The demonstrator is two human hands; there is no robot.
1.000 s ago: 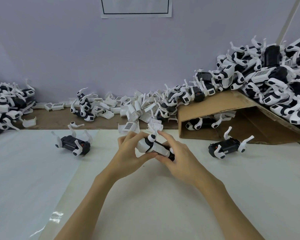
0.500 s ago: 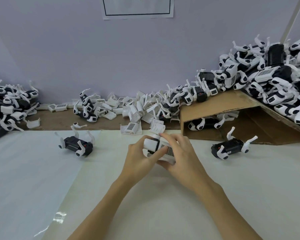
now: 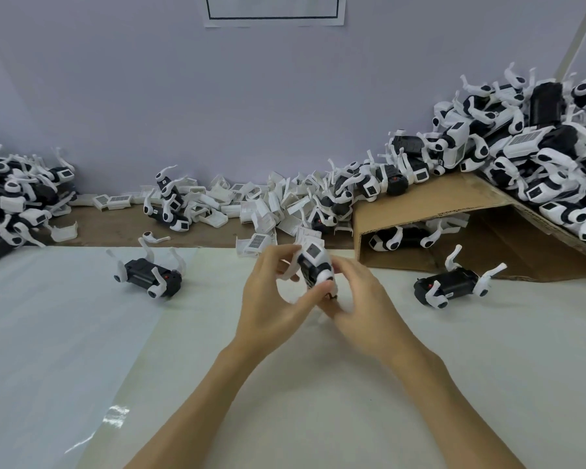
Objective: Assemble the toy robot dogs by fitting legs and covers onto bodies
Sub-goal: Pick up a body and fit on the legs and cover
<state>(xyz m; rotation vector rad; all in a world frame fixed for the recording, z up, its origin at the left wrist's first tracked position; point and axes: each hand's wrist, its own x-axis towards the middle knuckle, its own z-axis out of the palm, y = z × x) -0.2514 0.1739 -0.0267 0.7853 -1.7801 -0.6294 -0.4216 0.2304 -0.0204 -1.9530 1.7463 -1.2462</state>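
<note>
Dog turned up on end since half a second ago, when it lay flatter between the hands.

Left hand (image 3: 271, 299) grips the dog (image 3: 313, 269) with curled fingers; right hand (image 3: 362, 299) pinches its lower end. It is held just above the worktop (image 3: 318, 401), between two legged black bodies (image 3: 149, 275) lying well apart.

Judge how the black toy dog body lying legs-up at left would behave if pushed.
The black plastic dog body with white legs lies on its back, so it probably slides rather than rolls. Its thin upturned legs look snag-prone and possibly fragile.
</note>
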